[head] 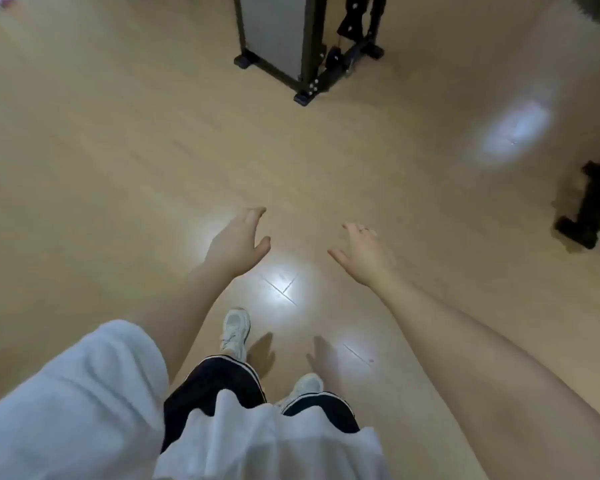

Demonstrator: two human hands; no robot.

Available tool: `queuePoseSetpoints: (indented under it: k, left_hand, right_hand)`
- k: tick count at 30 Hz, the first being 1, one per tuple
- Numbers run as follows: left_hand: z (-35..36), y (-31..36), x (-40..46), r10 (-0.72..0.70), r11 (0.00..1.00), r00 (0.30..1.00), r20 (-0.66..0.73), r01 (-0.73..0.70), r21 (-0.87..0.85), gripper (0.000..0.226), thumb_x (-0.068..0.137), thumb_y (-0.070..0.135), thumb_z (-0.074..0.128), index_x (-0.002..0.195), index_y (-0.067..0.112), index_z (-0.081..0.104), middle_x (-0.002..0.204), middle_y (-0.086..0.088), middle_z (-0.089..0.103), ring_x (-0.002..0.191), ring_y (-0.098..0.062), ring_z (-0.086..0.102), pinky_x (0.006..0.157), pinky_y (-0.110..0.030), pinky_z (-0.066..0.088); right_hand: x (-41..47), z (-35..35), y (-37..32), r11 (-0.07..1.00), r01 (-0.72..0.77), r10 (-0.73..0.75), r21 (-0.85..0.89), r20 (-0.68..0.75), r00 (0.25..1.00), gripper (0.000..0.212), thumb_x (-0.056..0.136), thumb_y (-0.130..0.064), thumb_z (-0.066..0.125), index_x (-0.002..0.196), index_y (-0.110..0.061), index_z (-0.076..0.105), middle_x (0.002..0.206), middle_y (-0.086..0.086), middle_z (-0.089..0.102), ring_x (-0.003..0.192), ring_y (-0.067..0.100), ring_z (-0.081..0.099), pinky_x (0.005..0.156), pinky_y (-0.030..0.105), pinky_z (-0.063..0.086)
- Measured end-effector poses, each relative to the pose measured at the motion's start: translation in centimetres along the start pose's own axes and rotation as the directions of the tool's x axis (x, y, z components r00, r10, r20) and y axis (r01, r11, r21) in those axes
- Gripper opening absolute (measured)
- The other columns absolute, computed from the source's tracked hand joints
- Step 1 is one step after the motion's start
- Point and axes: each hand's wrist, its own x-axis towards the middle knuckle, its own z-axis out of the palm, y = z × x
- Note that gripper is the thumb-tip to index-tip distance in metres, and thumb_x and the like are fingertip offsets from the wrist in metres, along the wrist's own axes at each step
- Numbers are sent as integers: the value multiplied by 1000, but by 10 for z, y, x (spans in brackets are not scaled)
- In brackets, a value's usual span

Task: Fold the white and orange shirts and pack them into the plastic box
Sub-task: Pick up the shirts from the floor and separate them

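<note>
2 hands out front, both empty | left hand (238, 242) fingers loosely spread, holding nothing | right hand (362, 252) spread, ring on 1 finger | below them: floor (118, 168), white shoes (235, 329) | beyond the left hand: black stand (305, 46) | shirts, box: not in view
</note>
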Motion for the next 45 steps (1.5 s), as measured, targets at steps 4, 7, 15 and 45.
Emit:
queuePoseSetpoints:
  k: [4, 7, 15, 45]
  left_hand:
    - [-46, -62, -2, -192, 975, 965, -176, 169, -141, 54, 87, 20, 54, 137, 12, 36, 133, -5, 49, 117, -24, 52, 96, -44, 45]
    - [-86, -118, 2, -317, 943, 915, -250, 276, -188, 53, 86, 23, 55, 136, 15, 38, 127, -2, 54, 108, -21, 56, 92, -39, 47]
    - [-202, -291, 19, -431, 900, 858, -279, 387, -200, 50, 89, 18, 52, 137, 11, 38, 126, -5, 54, 106, -21, 54, 79, -25, 35]
    - [-700, -880, 448, -749, 663, 532, -396, 601, -446, 44, 85, 12, 56, 128, 5, 48, 113, -11, 60, 97, -27, 56, 88, -31, 42]
  right_hand:
    - [48, -8, -83, 977, 211, -209, -30, 50, 977, 58, 93, -44, 45, 140, -14, 29, 143, 7, 40, 133, 25, 34, 95, 39, 40]
    - [87, -7, -156, 940, 329, -320, -84, 102, 942, 57, 93, -46, 43, 139, -17, 29, 143, 6, 41, 133, 23, 34, 92, 39, 41]
    - [213, 8, -373, 889, 448, -429, -98, 170, 887, 53, 93, -41, 45, 138, -15, 31, 137, 9, 46, 127, 26, 41, 90, 40, 43]
    - [856, -48, -1062, 783, 619, -603, 64, 322, 730, 39, 91, -36, 51, 117, -7, 57, 119, 10, 61, 109, 26, 57, 87, 31, 43]
